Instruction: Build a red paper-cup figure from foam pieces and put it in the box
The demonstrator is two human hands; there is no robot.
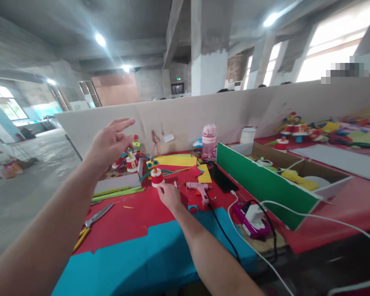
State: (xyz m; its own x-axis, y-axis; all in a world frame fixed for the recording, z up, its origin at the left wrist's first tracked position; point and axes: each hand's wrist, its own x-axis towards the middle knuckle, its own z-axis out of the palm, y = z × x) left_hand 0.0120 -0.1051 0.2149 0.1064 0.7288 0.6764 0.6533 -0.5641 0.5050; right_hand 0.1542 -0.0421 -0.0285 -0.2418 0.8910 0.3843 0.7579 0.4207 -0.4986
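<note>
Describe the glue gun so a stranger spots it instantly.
Find the long green panel. Left of it lies a flat black device; between that and the right hand is the glue gun, the only pink, pistol-shaped thing there, trailing a black cord.

Left of centre, seemingly three paper cups (156,176), some partly hidden; lower left, one pair of scissors (98,214); right of centre, one glue gun (203,193), one phone (223,178), one bottle (209,142).

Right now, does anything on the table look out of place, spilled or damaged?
Nothing looks spilled or broken. Slightly untidy: an orange scrap lies loose on the red covering, and the black cord of the glue gun trails across the blue sheet beside the right forearm, where it might snag.
</note>
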